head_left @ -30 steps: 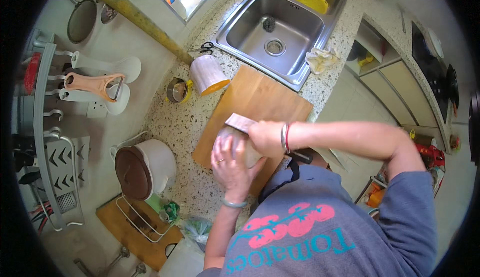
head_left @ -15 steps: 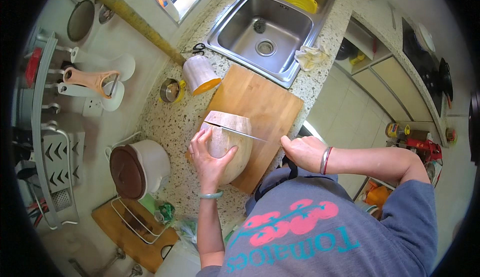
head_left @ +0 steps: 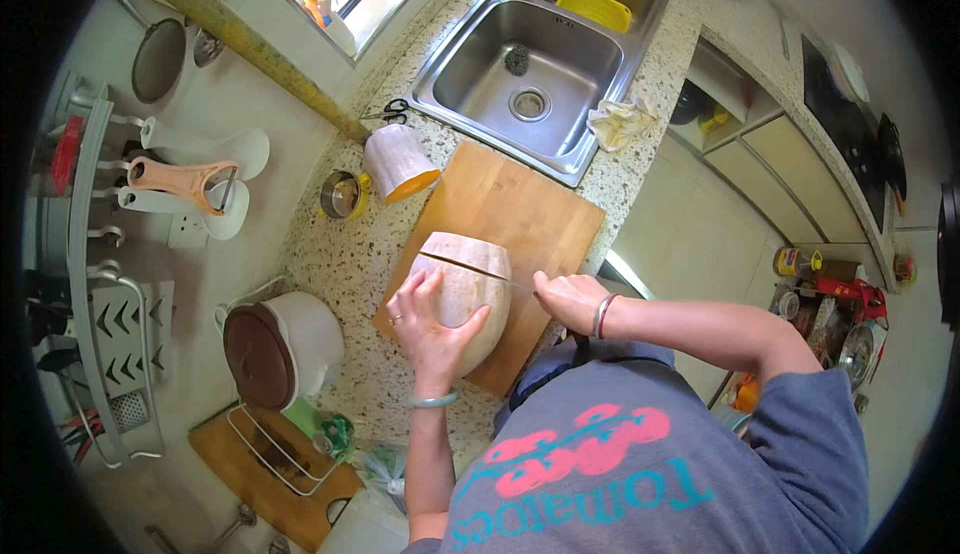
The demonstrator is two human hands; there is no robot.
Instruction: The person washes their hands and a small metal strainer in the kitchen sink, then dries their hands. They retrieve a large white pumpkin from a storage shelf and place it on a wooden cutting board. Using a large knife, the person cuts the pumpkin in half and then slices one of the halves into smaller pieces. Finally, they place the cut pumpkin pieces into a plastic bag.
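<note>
A large pale-skinned pumpkin (head_left: 483,299) lies on a wooden cutting board (head_left: 520,194), with a dark slit running across it near its far end. My left hand (head_left: 432,326) grips its left side, fingers spread over the skin and thumb reaching toward the right. Closed around a knife's handle, my right hand (head_left: 572,304) is just right of the pumpkin. Only a short stretch of the knife's blade (head_left: 522,284) shows; the rest is inside the slit. Beyond the board's far-left edge sits a cut-off pumpkin piece (head_left: 395,157), its orange flesh facing right.
A steel double sink (head_left: 590,159) with a yellow basket (head_left: 597,10) is beyond the board. Scissors (head_left: 394,111), a small metal cup (head_left: 343,195) and a crumpled cloth (head_left: 620,124) lie nearby. A white pot with a brown lid (head_left: 260,355) stands left, below hanging utensils.
My right hand has moved left, closer to the pumpkin, and less of the blade shows outside the slit. My left hand keeps its hold. The whole view has shifted slightly.
</note>
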